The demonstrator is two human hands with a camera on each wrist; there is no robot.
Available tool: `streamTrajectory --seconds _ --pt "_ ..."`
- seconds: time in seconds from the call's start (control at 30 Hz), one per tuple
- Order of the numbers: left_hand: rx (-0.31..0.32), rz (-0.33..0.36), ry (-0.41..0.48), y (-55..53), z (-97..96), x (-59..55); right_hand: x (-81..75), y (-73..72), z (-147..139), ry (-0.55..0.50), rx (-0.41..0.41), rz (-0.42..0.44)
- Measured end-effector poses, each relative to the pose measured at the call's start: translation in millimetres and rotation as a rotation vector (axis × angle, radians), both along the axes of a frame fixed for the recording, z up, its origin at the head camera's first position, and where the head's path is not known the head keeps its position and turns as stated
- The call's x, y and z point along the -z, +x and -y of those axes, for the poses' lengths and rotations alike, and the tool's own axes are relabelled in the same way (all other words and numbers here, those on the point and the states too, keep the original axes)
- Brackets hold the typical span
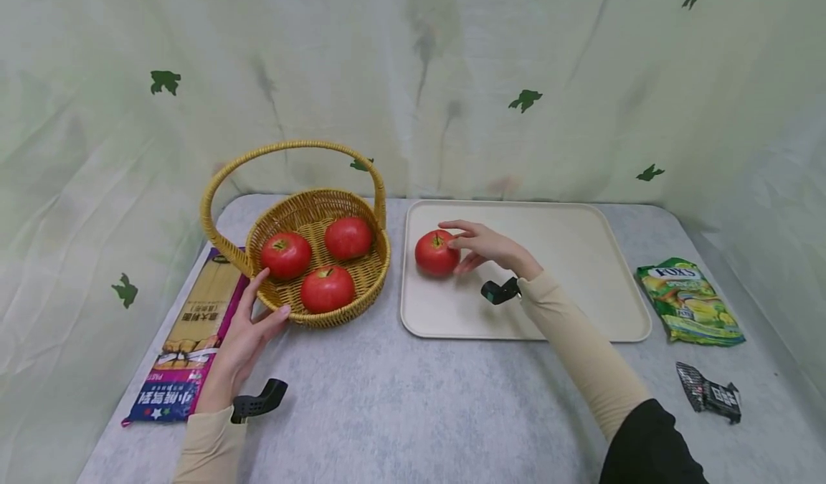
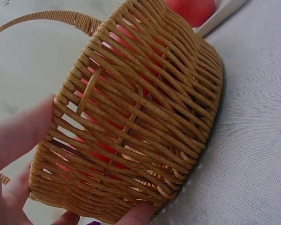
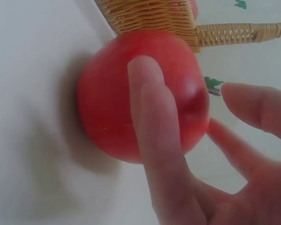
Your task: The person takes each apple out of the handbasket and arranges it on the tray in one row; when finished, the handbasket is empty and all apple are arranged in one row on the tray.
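A wicker basket (image 1: 381, 269) with a tall arched handle stands on the left of the table, with three red apples in it. My left hand (image 1: 244, 348) holds the basket's near-left side, fingers spread along the rim and woven wall. In the left wrist view, the fingers lie against the weave (image 2: 145, 108). A single red apple (image 1: 436, 254) sits at the left end of the white tray (image 1: 535, 276). My right hand (image 1: 490, 247) is beside this apple with fingers loosely spread. In the right wrist view, two fingers (image 3: 159, 126) overlap the apple's side, and other fingers are apart from it.
A pasta packet (image 1: 187, 340) lies at the table's left edge, partly behind my left arm. Right of the tray are a green Fox's candy bag (image 1: 690, 303) and a small black wrapped snack (image 1: 710, 394). A leaf-patterned curtain (image 1: 413, 97) hangs behind the table.
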State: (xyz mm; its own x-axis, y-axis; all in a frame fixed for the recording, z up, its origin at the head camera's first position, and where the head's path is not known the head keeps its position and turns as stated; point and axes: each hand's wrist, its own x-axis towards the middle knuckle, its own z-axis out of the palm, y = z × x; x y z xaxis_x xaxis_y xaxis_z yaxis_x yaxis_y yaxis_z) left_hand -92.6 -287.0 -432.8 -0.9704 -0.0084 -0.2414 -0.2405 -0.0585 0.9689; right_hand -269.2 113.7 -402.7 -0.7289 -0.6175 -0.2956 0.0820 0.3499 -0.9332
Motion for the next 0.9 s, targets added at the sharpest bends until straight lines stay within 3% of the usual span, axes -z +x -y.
streamTrajectory --seconds 0.2,0.33,0.53,0.67,0.9 --pt "0.007 -0.006 -0.019 0.3 -1.0 -0.3 -7.1 -1.5 -1 -0.103 0.033 -0.077" --pt "0.010 -0.011 -0.022 0.7 -1.7 -0.2 -16.8 2.6 10 -0.224 0.003 -0.149" --pt "0.009 -0.011 -0.015 0.5 -1.6 -0.2 -21.6 13.3 49 -0.349 -0.138 -0.241" --pt "0.001 -0.004 -0.010 -0.3 -0.6 -0.2 -22.6 19.1 78 -0.337 -0.266 -0.313" --pt "-0.009 0.002 -0.001 -1.6 0.9 1.6 -19.7 27.8 124 -0.246 -0.466 -0.314"
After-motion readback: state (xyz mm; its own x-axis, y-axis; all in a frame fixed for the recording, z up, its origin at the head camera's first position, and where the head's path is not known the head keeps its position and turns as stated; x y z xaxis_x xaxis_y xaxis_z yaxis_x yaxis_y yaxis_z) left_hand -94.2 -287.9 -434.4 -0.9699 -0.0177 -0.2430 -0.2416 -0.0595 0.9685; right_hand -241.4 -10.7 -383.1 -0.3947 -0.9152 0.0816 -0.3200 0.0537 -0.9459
